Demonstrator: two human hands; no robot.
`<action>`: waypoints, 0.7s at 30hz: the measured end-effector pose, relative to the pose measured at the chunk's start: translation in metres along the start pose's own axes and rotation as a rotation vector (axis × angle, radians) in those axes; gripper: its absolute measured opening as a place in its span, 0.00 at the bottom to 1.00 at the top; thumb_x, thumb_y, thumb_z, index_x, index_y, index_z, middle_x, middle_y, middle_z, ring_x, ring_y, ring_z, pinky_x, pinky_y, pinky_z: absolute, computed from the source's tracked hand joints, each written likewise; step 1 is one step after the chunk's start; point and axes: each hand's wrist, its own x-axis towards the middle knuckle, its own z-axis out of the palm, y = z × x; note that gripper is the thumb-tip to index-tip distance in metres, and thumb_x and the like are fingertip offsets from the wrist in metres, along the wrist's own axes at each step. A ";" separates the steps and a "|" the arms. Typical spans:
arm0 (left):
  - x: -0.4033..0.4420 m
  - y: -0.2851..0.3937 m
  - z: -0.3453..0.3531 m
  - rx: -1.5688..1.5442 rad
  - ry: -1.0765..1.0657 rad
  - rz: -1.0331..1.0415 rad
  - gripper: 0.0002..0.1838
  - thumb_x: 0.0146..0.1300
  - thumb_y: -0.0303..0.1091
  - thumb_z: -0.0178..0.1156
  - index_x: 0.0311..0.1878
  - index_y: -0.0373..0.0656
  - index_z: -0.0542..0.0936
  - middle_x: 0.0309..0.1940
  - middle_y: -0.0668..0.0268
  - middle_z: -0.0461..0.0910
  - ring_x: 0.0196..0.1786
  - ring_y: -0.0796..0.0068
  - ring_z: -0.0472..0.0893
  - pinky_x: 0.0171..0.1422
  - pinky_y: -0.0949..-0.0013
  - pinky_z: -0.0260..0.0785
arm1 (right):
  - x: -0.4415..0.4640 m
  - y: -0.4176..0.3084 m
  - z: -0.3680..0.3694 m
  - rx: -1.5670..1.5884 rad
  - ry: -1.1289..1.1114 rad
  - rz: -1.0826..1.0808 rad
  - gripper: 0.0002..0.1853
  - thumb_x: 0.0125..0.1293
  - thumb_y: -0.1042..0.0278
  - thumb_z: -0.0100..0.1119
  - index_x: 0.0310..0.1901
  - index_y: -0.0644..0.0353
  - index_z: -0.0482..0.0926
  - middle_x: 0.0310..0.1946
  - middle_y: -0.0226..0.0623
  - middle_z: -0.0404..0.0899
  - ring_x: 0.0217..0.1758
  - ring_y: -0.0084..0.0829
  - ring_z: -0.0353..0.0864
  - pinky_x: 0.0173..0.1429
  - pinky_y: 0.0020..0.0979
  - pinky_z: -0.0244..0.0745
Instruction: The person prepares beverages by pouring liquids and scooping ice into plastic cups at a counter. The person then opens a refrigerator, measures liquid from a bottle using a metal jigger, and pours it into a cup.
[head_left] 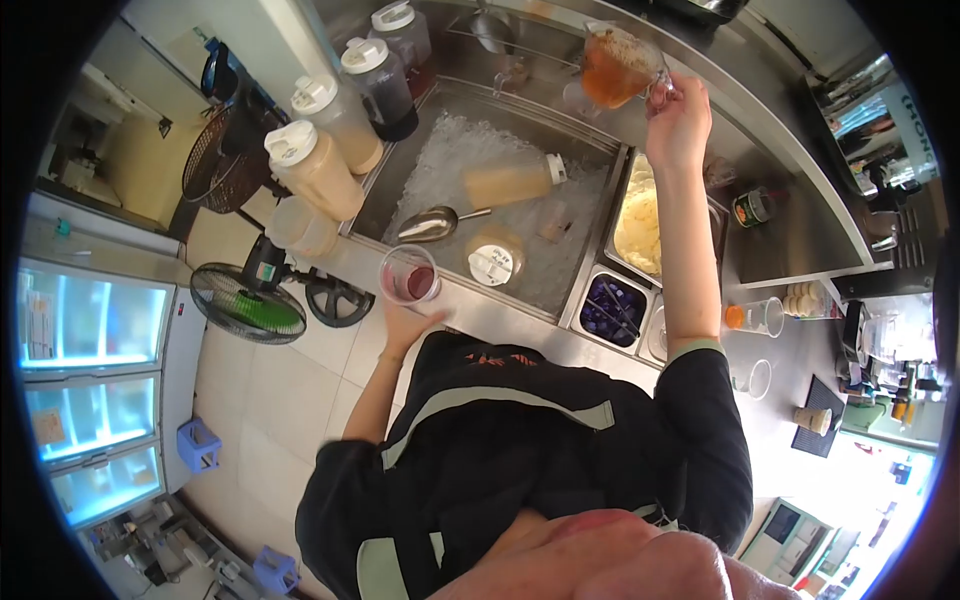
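Note:
My left hand [407, 325] is closed around a clear plastic cup [409, 276] with some red liquid in the bottom, at the near edge of the ice bin [480, 300]. My right hand [680, 125] reaches far out and grips the handle of a clear jug [618, 68] of amber liquid with foam on top. The jug is raised near the back shelf, beyond the bin. In the ice lie a metal scoop [430, 226], a bottle of pale liquid [510, 182] on its side and a white-lidded container [492, 262].
Several white-lidded pitchers [322, 170] line the bin's left side. A tub of yellow food [637, 225] and a pan of dark purple pieces [610, 308] sit to its right. A fan [250, 300] stands at left. Cups [765, 317] lie on the right counter.

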 end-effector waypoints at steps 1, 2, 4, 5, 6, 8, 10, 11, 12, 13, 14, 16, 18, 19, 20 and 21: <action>0.006 -0.011 0.020 -0.130 0.053 -0.022 0.61 0.36 0.39 0.82 0.71 0.34 0.54 0.67 0.53 0.62 0.69 0.60 0.65 0.72 0.61 0.59 | -0.006 0.008 -0.005 -0.033 0.013 0.023 0.08 0.62 0.73 0.59 0.32 0.54 0.68 0.25 0.28 0.70 0.28 0.22 0.69 0.36 0.25 0.63; 0.012 -0.022 0.038 -0.259 0.107 -0.042 0.57 0.36 0.37 0.81 0.68 0.33 0.58 0.63 0.54 0.68 0.66 0.62 0.69 0.69 0.62 0.63 | -0.011 0.015 -0.010 -0.065 0.027 0.044 0.08 0.63 0.70 0.59 0.32 0.53 0.68 0.25 0.28 0.70 0.28 0.23 0.68 0.36 0.26 0.61; 0.036 -0.020 0.054 -0.245 0.145 -0.073 0.49 0.37 0.35 0.80 0.64 0.35 0.65 0.57 0.55 0.73 0.61 0.63 0.74 0.65 0.64 0.66 | -0.025 0.024 -0.015 -0.072 -0.034 0.119 0.09 0.63 0.74 0.59 0.31 0.52 0.67 0.25 0.27 0.70 0.28 0.22 0.67 0.36 0.25 0.61; 0.047 -0.018 0.062 -0.237 0.163 -0.089 0.46 0.37 0.34 0.80 0.62 0.35 0.68 0.54 0.56 0.76 0.59 0.64 0.76 0.63 0.64 0.68 | -0.032 0.026 -0.016 -0.087 -0.038 0.160 0.10 0.62 0.75 0.58 0.31 0.52 0.67 0.24 0.27 0.70 0.28 0.22 0.67 0.37 0.25 0.61; 0.061 -0.001 0.067 -0.250 0.190 -0.059 0.44 0.36 0.33 0.79 0.60 0.37 0.70 0.52 0.56 0.77 0.57 0.61 0.77 0.61 0.63 0.68 | -0.039 0.028 -0.017 -0.105 -0.042 0.201 0.10 0.62 0.76 0.58 0.31 0.52 0.67 0.24 0.27 0.70 0.28 0.22 0.67 0.37 0.25 0.61; 0.090 0.036 0.064 -0.179 0.193 0.022 0.41 0.34 0.32 0.77 0.58 0.39 0.73 0.49 0.55 0.78 0.54 0.58 0.78 0.59 0.61 0.69 | -0.046 0.030 -0.019 -0.185 -0.178 0.225 0.13 0.61 0.80 0.59 0.31 0.52 0.65 0.25 0.26 0.73 0.27 0.20 0.69 0.34 0.22 0.63; 0.116 0.062 0.060 -0.014 0.141 0.130 0.40 0.32 0.32 0.76 0.57 0.40 0.74 0.47 0.55 0.78 0.51 0.55 0.78 0.57 0.60 0.70 | -0.050 0.031 -0.016 -0.310 -0.266 0.228 0.14 0.61 0.79 0.61 0.31 0.52 0.64 0.26 0.26 0.76 0.27 0.18 0.73 0.30 0.21 0.65; 0.126 0.073 0.060 -0.006 0.132 0.178 0.40 0.32 0.32 0.75 0.56 0.40 0.74 0.47 0.56 0.78 0.50 0.55 0.78 0.56 0.59 0.70 | -0.053 0.032 -0.013 -0.386 -0.329 0.205 0.14 0.60 0.79 0.61 0.31 0.53 0.64 0.26 0.26 0.76 0.27 0.18 0.74 0.30 0.22 0.66; 0.134 0.085 0.061 0.000 0.122 0.227 0.39 0.31 0.32 0.74 0.55 0.40 0.74 0.46 0.56 0.78 0.49 0.54 0.78 0.55 0.59 0.70 | -0.056 0.032 -0.007 -0.463 -0.390 0.180 0.14 0.60 0.78 0.62 0.31 0.54 0.64 0.26 0.27 0.77 0.26 0.18 0.74 0.29 0.22 0.67; 0.141 0.097 0.062 0.005 0.112 0.277 0.39 0.31 0.33 0.74 0.54 0.40 0.75 0.45 0.56 0.79 0.48 0.53 0.78 0.54 0.58 0.70 | -0.059 0.033 -0.001 -0.540 -0.451 0.154 0.14 0.59 0.78 0.62 0.31 0.55 0.64 0.26 0.27 0.77 0.26 0.18 0.75 0.29 0.23 0.68; 0.146 0.111 0.063 -0.004 0.094 0.290 0.38 0.31 0.33 0.74 0.54 0.41 0.75 0.45 0.57 0.79 0.48 0.54 0.78 0.53 0.58 0.70 | -0.060 0.033 0.004 -0.698 -0.525 0.068 0.14 0.58 0.77 0.63 0.30 0.56 0.64 0.25 0.28 0.77 0.25 0.19 0.75 0.28 0.24 0.68; 0.154 0.136 0.064 -0.022 0.057 0.314 0.37 0.31 0.33 0.73 0.53 0.42 0.76 0.44 0.59 0.79 0.48 0.55 0.78 0.52 0.59 0.71 | -0.061 0.028 0.016 -1.016 -0.666 -0.104 0.15 0.55 0.77 0.64 0.30 0.57 0.64 0.24 0.31 0.76 0.24 0.19 0.76 0.25 0.25 0.68; 0.162 0.150 0.066 -0.002 -0.013 0.263 0.38 0.31 0.35 0.75 0.53 0.42 0.76 0.43 0.60 0.81 0.46 0.57 0.80 0.51 0.61 0.73 | -0.063 0.009 0.036 -1.240 -0.905 -0.289 0.12 0.51 0.76 0.63 0.31 0.55 0.67 0.23 0.32 0.75 0.28 0.25 0.77 0.40 0.35 0.66; 0.166 0.156 0.066 0.009 -0.045 0.237 0.38 0.31 0.35 0.76 0.53 0.42 0.76 0.42 0.60 0.82 0.45 0.58 0.82 0.50 0.62 0.74 | -0.063 -0.002 0.045 -1.330 -1.055 -0.441 0.12 0.51 0.76 0.62 0.31 0.54 0.67 0.23 0.31 0.75 0.29 0.27 0.77 0.44 0.37 0.63; 0.170 0.164 0.062 -0.040 -0.116 0.182 0.38 0.31 0.36 0.76 0.53 0.42 0.76 0.42 0.61 0.82 0.44 0.61 0.82 0.50 0.64 0.74 | -0.061 -0.010 0.051 -1.414 -1.206 -0.597 0.11 0.50 0.75 0.62 0.31 0.53 0.68 0.23 0.30 0.74 0.31 0.28 0.77 0.48 0.39 0.61; 0.174 0.174 0.057 -0.088 -0.185 0.126 0.38 0.32 0.36 0.77 0.53 0.42 0.76 0.42 0.62 0.83 0.43 0.63 0.83 0.49 0.65 0.74 | -0.057 -0.016 0.053 -1.426 -1.303 -0.700 0.10 0.50 0.74 0.61 0.31 0.50 0.70 0.24 0.26 0.75 0.35 0.30 0.77 0.53 0.40 0.52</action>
